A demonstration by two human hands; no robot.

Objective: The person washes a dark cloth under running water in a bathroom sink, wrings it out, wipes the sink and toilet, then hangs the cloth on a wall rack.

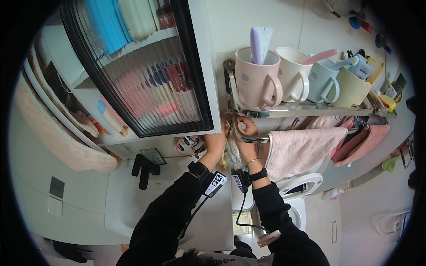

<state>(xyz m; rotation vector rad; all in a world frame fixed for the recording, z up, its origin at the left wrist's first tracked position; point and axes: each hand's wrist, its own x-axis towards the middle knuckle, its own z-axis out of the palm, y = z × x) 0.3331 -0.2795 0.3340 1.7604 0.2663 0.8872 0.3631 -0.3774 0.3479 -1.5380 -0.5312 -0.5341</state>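
Both my arms reach forward to the left end of a chrome towel rack (253, 111). My left hand (216, 138) is partly behind the cabinet's lower corner, close to the rack's end; its fingers are hidden. My right hand (249, 127) is closed beside the rack's front bar, its fingers curled round something small and pale that I cannot make out. A crumpled, yellowish, see-through plastic bag (232, 153) hangs between my wrists. To the right, a pink towel (301, 148) drapes over the rack's lower bar.
Several mugs, among them a pink mug (255, 82), stand on the shelf above my right hand. A cabinet with a ribbed glass door (146, 75) juts out at left. Below are a white sink (133, 199) with a black faucet (144, 170) and a toilet (301, 188).
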